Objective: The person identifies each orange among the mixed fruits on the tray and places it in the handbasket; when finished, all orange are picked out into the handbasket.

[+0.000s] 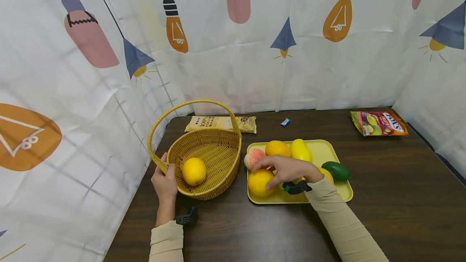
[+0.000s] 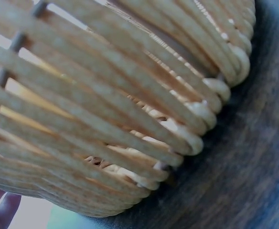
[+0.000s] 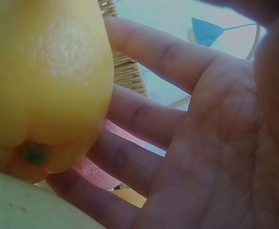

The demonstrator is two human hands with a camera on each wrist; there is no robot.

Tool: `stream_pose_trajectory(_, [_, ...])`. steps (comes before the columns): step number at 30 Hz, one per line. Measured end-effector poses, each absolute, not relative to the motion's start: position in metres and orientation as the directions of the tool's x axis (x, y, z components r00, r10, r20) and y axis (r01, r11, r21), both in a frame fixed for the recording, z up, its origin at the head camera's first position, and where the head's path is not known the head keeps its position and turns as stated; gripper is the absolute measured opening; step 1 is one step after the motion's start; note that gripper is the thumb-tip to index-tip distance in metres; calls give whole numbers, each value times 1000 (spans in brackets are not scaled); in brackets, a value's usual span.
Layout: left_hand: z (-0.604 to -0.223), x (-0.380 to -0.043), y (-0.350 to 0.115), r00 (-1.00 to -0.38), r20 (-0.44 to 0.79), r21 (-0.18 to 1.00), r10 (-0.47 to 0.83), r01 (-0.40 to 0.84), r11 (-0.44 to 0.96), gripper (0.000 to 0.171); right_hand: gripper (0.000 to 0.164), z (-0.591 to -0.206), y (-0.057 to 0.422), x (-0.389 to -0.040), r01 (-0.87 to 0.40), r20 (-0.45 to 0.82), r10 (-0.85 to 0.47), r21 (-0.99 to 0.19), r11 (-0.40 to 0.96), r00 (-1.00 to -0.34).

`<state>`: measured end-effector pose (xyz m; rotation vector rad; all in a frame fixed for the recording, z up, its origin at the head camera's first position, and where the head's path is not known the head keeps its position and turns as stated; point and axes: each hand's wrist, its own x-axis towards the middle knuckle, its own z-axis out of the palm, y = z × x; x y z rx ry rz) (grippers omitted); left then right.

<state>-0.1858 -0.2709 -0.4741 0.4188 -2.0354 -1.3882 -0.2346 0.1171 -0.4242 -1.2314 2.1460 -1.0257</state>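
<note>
My left hand (image 1: 164,183) grips the left side of the yellow wicker basket (image 1: 233,177) where its arched handle meets the rim. A round orange (image 1: 194,171) lies inside the basket. In the left wrist view the basket's woven wall (image 2: 96,95) fills most of the frame, with fingertips at the lower left edge. Over the pale yellow tray (image 1: 324,147), my right hand (image 1: 285,167) holds another orange (image 1: 259,183) at the tray's front left corner, thumb in front and fingers behind. The right wrist view shows this orange (image 3: 48,86) close up, fingers along its side.
Also on the tray are a peach (image 1: 253,158), an orange (image 1: 277,148), a yellow pear (image 1: 300,150) and a green avocado-like fruit (image 1: 335,171). Behind lie a long beige packet (image 1: 214,123), a small blue wrapped piece (image 1: 285,122) and a colourful snack bag (image 1: 380,123).
</note>
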Motion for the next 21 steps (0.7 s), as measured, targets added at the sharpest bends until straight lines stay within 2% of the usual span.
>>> stream_pose_trajectory(9, [-474,-186,-271,-750,319,918,-579,93,385,43,52,-423,114,-231,-539,-38,-876,-775,329,-480])
stream_pose_trajectory(21, [-473,-185,-270,-757,307,923,-577,89,374,43,62,-424,109,-230,-595,-59,-891,-724,349,-451])
